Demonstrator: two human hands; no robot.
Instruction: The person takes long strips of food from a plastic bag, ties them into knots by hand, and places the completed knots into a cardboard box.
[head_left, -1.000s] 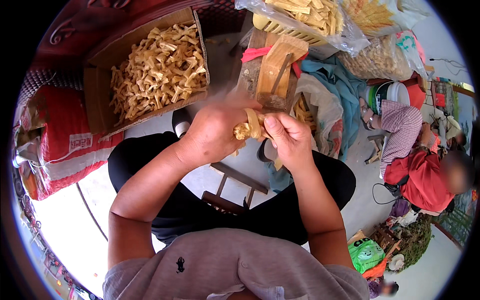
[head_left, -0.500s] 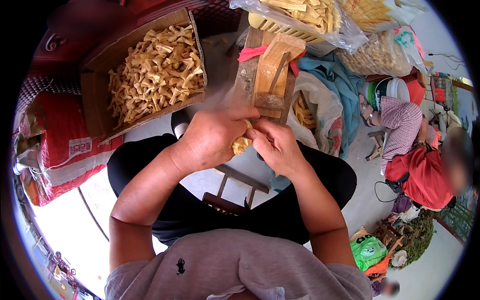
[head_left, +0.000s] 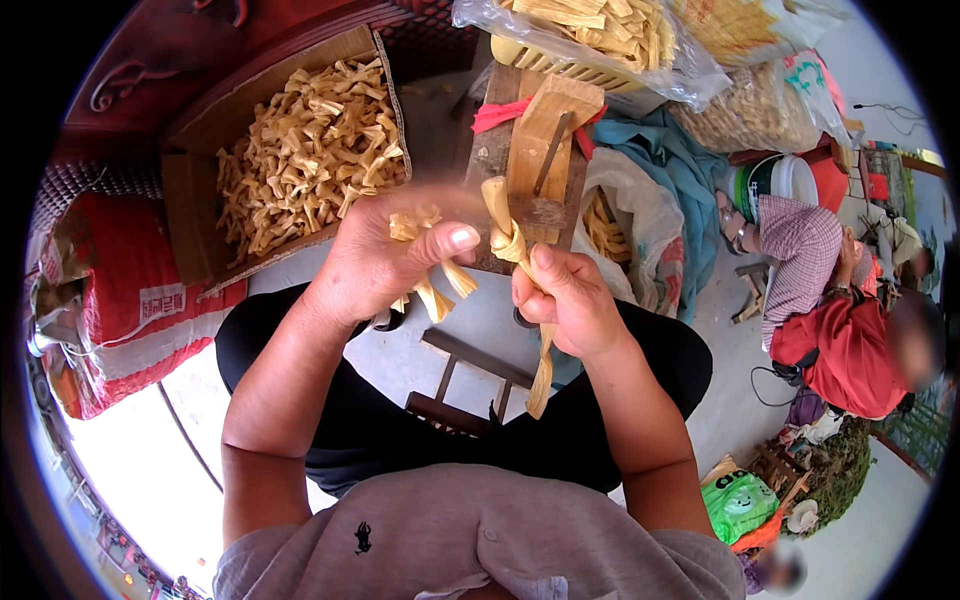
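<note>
My right grip (head_left: 570, 300) pinches pale yellow knotted strip (head_left: 508, 247) between thumb and fingers, just below knot; short end points up, long tail hangs beneath, over my dark trousers (head_left: 390, 410). My left grip (head_left: 385, 245) curls around small bunch of yellow pieces (head_left: 434, 300), ends poking out below palm; thumb reaches toward knot, apart from it, fingertips blurred. Worktop (head_left: 489, 160) ahead carries wooden block (head_left: 526, 130), red cloth (head_left: 498, 115) tied across. Cardboard box (head_left: 187, 220) beyond left grip, heaped with knotted pieces (head_left: 310, 150).
</note>
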